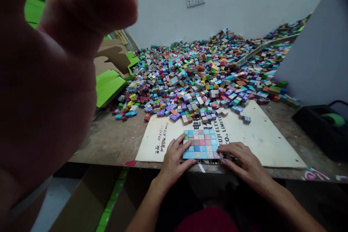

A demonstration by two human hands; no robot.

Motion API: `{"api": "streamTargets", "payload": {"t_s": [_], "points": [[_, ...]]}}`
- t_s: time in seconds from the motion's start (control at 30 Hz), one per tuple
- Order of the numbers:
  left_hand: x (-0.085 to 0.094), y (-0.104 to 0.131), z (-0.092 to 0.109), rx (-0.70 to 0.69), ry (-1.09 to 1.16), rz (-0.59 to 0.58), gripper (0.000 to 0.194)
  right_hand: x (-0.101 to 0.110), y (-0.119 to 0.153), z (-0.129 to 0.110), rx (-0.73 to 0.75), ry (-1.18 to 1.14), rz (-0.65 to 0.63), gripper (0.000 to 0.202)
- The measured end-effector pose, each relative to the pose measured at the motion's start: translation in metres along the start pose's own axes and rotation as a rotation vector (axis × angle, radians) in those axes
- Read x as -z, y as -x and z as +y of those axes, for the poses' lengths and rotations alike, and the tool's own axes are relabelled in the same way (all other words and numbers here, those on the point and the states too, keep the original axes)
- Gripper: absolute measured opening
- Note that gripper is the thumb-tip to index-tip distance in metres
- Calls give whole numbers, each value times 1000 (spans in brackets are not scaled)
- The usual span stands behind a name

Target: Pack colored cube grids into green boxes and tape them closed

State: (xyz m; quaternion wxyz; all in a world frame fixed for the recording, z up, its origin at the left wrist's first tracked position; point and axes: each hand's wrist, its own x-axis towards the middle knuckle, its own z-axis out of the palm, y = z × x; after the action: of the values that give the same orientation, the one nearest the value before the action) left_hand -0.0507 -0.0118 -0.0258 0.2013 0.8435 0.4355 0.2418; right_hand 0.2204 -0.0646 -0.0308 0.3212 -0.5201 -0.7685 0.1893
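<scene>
A flat, near-square layer of small patterned blocks (201, 144), mostly blue and pink, lies on a cream board (261, 134) near the table's front edge. My left hand (175, 157) curves around its left side, fingertips on the upper left edge and thumb along the front edge. At the right edge and front right corner, my right hand (243, 157) presses with its fingers and thumb. Both hands grip the block layer between them. Very close to the camera at left, another person's hand (54, 79) looms dark and blurred, covering much of that side.
Behind the board spreads a big heap of loose coloured blocks (190, 72), reaching the wall. An open green cardboard box (108, 83) leans at the heap's left. A black device (320, 130) with a green roll sits at right. Below the table edge stand more cardboard pieces (84, 199).
</scene>
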Motion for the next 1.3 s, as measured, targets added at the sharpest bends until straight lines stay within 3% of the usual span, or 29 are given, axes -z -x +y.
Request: {"api": "streamTargets", "payload": {"t_s": [1.3], "points": [[4, 2, -6, -32, -60, -44, 59, -2, -2, 2, -12, 32, -42, 28]]}}
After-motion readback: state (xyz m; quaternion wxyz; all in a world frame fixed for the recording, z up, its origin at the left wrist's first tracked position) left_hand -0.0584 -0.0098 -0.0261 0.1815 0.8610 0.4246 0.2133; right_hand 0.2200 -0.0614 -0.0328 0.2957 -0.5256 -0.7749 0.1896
